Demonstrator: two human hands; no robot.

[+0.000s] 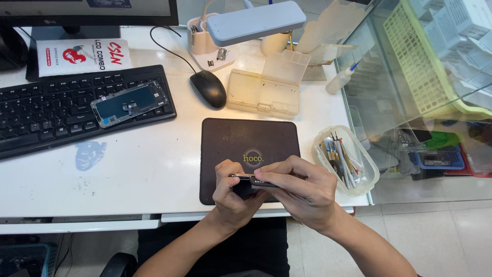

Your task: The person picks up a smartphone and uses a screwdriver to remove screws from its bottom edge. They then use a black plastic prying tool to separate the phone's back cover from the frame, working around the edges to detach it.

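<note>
Both hands meet over the near edge of a dark brown work mat (246,139). My left hand (230,197) grips a dark phone (251,180) seen edge-on, tilted on its side. My right hand (302,192) closes over the phone's right end from above, fingers along its top edge. Most of the phone is hidden by the fingers. A detached phone screen panel (129,102) lies face down on the black keyboard (51,110) at the left.
A black mouse (208,88), an open clear parts box (266,90), a blue-grey desk lamp (256,21) and a small squeeze bottle (341,79) stand behind the mat. A clear tub of tools (348,159) sits right of it. A glass cabinet (425,77) borders the right.
</note>
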